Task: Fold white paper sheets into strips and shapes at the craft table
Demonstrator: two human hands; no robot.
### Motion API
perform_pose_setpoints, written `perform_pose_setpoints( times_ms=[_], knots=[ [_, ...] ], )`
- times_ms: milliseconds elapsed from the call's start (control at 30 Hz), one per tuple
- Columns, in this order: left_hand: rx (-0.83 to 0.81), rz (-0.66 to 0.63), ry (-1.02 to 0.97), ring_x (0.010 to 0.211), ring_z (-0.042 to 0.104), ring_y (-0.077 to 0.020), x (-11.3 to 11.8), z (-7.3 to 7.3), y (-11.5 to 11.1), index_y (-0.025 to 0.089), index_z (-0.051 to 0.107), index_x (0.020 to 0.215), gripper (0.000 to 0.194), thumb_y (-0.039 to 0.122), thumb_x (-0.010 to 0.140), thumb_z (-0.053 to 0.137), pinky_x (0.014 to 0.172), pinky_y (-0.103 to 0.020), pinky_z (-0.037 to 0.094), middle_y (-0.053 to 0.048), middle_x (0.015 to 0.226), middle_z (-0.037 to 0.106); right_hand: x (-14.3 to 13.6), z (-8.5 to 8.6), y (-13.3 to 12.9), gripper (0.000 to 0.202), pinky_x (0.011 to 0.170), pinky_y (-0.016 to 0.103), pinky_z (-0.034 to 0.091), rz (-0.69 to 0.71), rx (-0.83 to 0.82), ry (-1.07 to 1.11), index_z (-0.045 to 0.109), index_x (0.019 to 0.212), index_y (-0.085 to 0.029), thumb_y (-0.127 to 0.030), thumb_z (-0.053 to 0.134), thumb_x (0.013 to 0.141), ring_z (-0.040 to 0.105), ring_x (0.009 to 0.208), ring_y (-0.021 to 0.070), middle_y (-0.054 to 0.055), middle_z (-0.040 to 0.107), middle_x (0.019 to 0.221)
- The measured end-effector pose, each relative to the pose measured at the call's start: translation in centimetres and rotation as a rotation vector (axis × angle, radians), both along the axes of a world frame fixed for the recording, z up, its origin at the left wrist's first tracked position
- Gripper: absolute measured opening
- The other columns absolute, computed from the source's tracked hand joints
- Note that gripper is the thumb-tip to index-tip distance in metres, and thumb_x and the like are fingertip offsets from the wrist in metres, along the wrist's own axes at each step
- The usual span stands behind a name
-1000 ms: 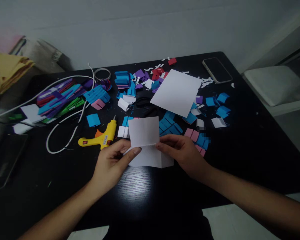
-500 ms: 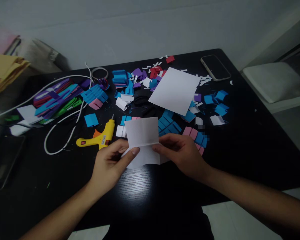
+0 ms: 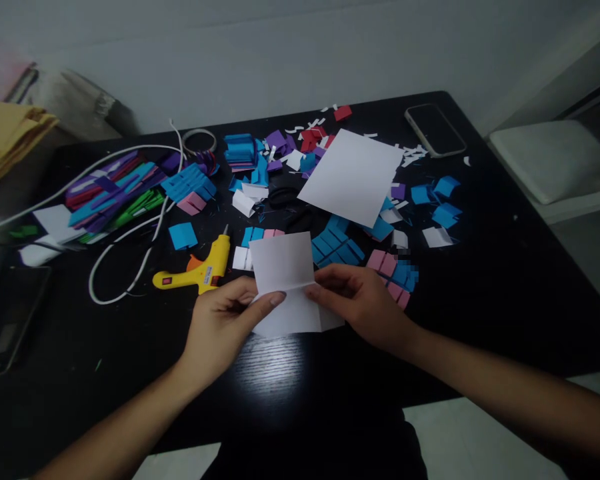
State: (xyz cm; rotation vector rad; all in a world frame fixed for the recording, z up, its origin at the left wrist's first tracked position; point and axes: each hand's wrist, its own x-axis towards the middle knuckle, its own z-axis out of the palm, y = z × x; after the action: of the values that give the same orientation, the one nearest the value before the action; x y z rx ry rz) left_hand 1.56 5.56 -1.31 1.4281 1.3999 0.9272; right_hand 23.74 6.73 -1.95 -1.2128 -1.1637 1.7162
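A creased white sheet of paper (image 3: 284, 263) is held between both hands above the near part of the black table. My left hand (image 3: 225, 317) pinches its left side, with the thumb lying on the front near the middle crease. At the right side, my right hand (image 3: 365, 303) grips the same sheet, thumb and fingers close to the crease. The upper part stands up from the crease, and the lower part tilts toward me. Behind it lies a larger flat white sheet (image 3: 353, 177) on top of scattered pieces.
A yellow glue gun (image 3: 213, 263) lies left of the hands, near a looped white cable (image 3: 93, 273). Folded blue pieces (image 3: 336, 245), pink pieces (image 3: 383, 262) and bundled coloured strips (image 3: 115, 193) are spread behind. A phone (image 3: 435, 130) rests at the back right.
The left thumb has slid slightly right along the crease. The upper part of the held sheet has shifted a little left; the view has moved slightly.
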Motion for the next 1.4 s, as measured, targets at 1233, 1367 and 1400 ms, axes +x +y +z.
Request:
perform_pose_setpoints(
  times_ms=[1233,1367,1400],
  knots=[
    [0.775,-0.215,0.289,0.132,0.061,-0.0307,-2.4,0.5,0.8,0.033,0.081,0.099,0.027,0.011,0.087,0.071,0.115,-0.055,0.047,-0.001,0.138,0.068,0.4,0.3,-0.2,0.048,0.122,0.047,0.040,-0.189,0.444,-0.063,0.069,0.123,-0.031,-0.021,0.086,0.079,0.055,0.140,0.0254,0.004,0.064,0.144],
    [0.877,-0.146,0.396,0.142,0.050,-0.0357,-3.0,-0.2,0.7,0.039,0.081,0.102,0.029,0.015,0.087,0.074,0.120,-0.060,0.040,0.002,0.154,0.055,0.3,0.7,0.1,0.037,0.109,0.047,0.054,-0.085,0.031,0.193,0.068,0.120,-0.027,-0.030,0.079,0.084,0.066,0.125,0.0256,0.006,0.072,0.131],
    [0.890,-0.138,0.413,0.144,0.048,-0.0361,-3.0,-0.4,0.7,0.040,0.081,0.102,0.029,0.016,0.088,0.075,0.120,-0.060,0.040,0.003,0.155,0.053,0.3,0.8,0.2,0.027,0.103,0.047,0.058,-0.018,-0.075,0.273,0.071,0.113,-0.025,-0.031,0.074,0.086,0.070,0.118,0.0264,0.007,0.075,0.124]
  ],
)
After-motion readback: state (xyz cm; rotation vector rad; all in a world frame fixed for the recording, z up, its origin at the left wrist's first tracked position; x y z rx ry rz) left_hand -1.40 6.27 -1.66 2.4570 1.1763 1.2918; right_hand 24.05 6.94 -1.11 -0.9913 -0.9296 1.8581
